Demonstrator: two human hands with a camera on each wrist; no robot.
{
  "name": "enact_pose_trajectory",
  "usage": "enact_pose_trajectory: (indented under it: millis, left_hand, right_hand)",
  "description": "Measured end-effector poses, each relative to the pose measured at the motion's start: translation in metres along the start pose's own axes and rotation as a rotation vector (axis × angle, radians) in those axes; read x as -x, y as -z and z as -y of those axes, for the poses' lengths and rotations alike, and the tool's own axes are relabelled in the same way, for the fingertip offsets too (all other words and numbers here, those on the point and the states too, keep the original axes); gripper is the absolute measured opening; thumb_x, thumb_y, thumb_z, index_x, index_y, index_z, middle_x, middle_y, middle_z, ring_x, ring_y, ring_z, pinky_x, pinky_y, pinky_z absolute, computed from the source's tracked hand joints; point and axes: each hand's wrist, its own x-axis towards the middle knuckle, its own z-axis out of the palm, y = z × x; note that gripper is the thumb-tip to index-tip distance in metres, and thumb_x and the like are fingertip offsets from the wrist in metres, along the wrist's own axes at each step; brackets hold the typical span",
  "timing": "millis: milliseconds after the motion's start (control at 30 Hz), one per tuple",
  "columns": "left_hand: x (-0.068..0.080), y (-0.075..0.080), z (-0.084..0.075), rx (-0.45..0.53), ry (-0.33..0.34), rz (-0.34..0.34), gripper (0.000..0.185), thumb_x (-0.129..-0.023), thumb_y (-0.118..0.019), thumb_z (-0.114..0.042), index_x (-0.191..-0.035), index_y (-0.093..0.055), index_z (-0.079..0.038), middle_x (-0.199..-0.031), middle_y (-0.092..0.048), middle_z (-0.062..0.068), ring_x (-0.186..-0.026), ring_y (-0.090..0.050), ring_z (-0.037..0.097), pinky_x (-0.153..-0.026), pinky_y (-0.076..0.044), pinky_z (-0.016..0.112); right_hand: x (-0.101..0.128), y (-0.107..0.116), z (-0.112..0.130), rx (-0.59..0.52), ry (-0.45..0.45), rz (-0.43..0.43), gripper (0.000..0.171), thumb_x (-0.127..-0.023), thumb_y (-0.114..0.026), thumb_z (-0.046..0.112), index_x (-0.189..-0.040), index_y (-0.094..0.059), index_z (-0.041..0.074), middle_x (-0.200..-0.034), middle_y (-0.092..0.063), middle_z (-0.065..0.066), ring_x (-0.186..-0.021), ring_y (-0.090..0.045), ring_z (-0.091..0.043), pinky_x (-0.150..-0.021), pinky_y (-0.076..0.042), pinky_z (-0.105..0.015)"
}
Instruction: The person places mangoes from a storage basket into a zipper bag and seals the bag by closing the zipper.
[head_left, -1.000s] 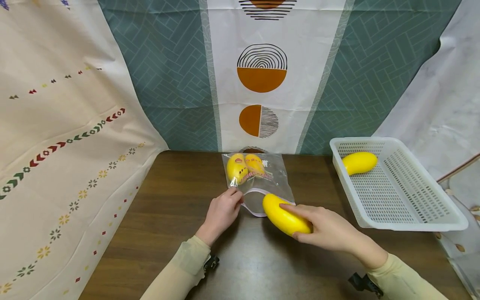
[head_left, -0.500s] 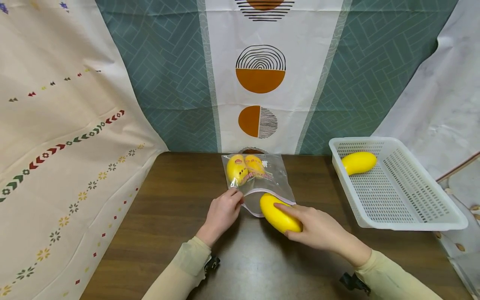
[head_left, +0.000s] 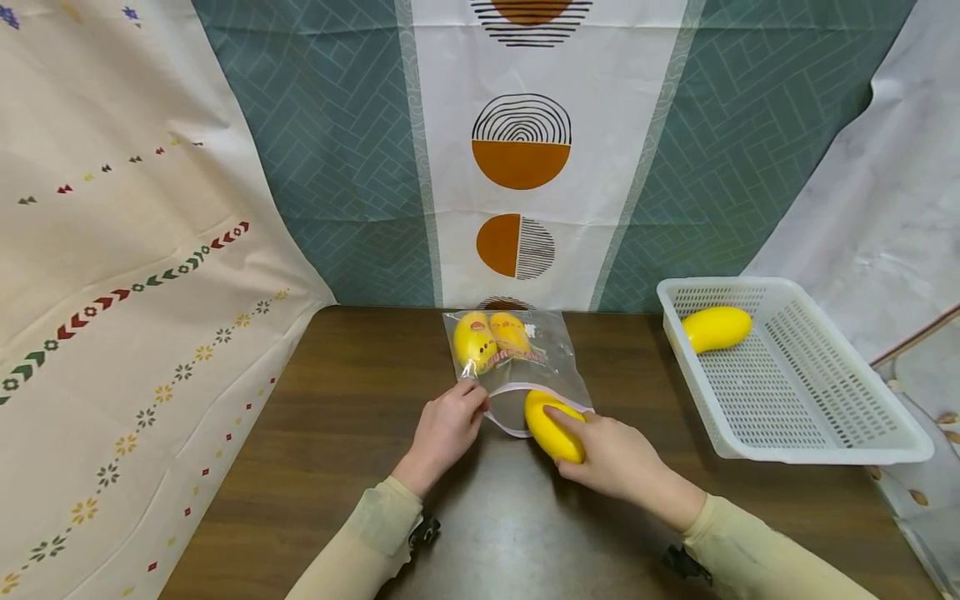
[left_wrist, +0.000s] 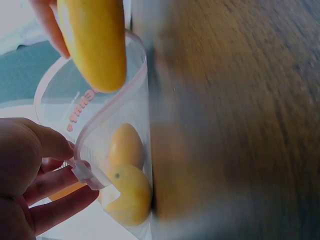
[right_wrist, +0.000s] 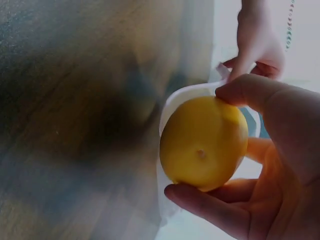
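My left hand (head_left: 446, 423) pinches the left corner of a clear zip bag (head_left: 561, 354) by its pale pink rim. The bag's mouth gapes toward me, and pink print shows on its front. At the far end inside lie two yellow mangoes (head_left: 474, 340). My right hand (head_left: 618, 460) holds another mango (head_left: 553, 427) from its right side, thumb and fingers round it. The tip of that mango (left_wrist: 102, 65) dips into the bag's mouth in the left wrist view. Its near end, with the stem mark, faces the right wrist camera.
A white perforated basket (head_left: 813, 454) stands to the right with one mango (head_left: 716, 328) against its left wall. Under everything is a dark wooden table (head_left: 352, 417). Patterned cloths (head_left: 341, 150) hang behind and at the sides.
My right hand has moved left with its mango, which has turned to point more straight into the bag's mouth. My left hand keeps its hold on the bag's corner.
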Motion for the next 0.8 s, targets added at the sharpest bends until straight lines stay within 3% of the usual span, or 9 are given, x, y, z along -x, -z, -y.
enact_pose_trajectory:
  millis: [267,433,500,667,800]
  left_hand:
    - [0.002,0.000,0.000,-0.007,-0.034,-0.013,0.020,-0.085,-0.087,0.000,-0.088,-0.071,-0.012,-0.091,-0.063,0.002,-0.068,-0.062,0.015,-0.056,-0.056,0.032]
    - [0.002,-0.001,0.000,-0.018,-0.061,-0.028,0.021,-0.086,-0.086,0.000,-0.087,-0.070,-0.012,-0.089,-0.060,0.001,-0.066,-0.063,0.016,-0.054,-0.055,0.034]
    - [0.002,-0.001,0.000,-0.021,-0.063,-0.029,0.021,-0.086,-0.087,0.000,-0.087,-0.070,-0.013,-0.088,-0.059,0.000,-0.066,-0.062,0.016,-0.054,-0.055,0.034]
    - [0.002,-0.001,0.001,-0.021,-0.060,-0.018,0.021,-0.087,-0.086,0.000,-0.088,-0.070,-0.013,-0.089,-0.059,0.000,-0.066,-0.062,0.015,-0.054,-0.055,0.033]
    - [0.003,-0.001,0.002,-0.021,-0.056,-0.018,0.021,-0.086,-0.086,0.000,-0.088,-0.070,-0.013,-0.089,-0.059,0.000,-0.066,-0.062,0.015,-0.054,-0.055,0.033]
  right_hand:
    - [-0.007,-0.013,0.007,0.068,-0.030,-0.043,0.070,-0.090,-0.083,0.045,-0.149,-0.062,0.016,-0.112,-0.074,-0.021,-0.069,-0.067,-0.029,-0.055,-0.052,-0.043]
    - [-0.012,-0.015,0.012,0.154,-0.045,-0.080,0.070,-0.089,-0.084,0.052,-0.144,-0.063,0.013,-0.075,-0.067,-0.012,-0.052,-0.062,-0.029,-0.044,-0.049,-0.041]
    - [-0.014,-0.015,0.015,0.179,-0.049,-0.080,0.073,-0.088,-0.085,0.054,-0.143,-0.063,0.012,-0.068,-0.062,-0.011,-0.051,-0.062,-0.030,-0.043,-0.049,-0.042]
    - [-0.015,-0.015,0.021,0.197,-0.049,-0.071,0.079,-0.081,-0.089,0.055,-0.141,-0.063,0.011,-0.079,-0.066,-0.011,-0.057,-0.060,-0.026,-0.045,-0.051,-0.042]
    - [-0.015,-0.018,0.023,0.236,-0.001,-0.114,0.080,-0.076,-0.093,0.051,-0.139,-0.065,0.011,-0.090,-0.065,-0.014,-0.060,-0.060,-0.025,-0.046,-0.053,-0.042]
